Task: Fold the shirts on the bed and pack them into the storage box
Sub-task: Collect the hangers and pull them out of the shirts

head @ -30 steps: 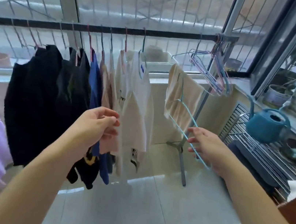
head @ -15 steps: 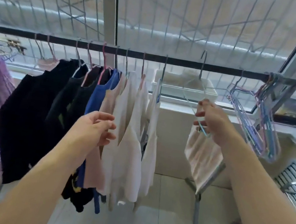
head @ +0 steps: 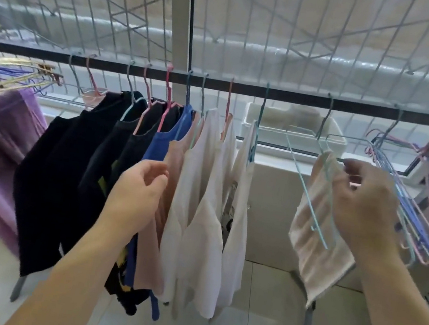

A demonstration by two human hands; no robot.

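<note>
While the shirts hang bunched on a dark rail by a window, with neither bed nor storage box in view, the sensible move is lifting one hanger hook straight up off the rail so neighbours do not drag. The left hand reaches forward, its fingers curled at a pink shirt's edge. The right hand, raised, pinches a pale blue hanger carrying a beige cloth.
</note>
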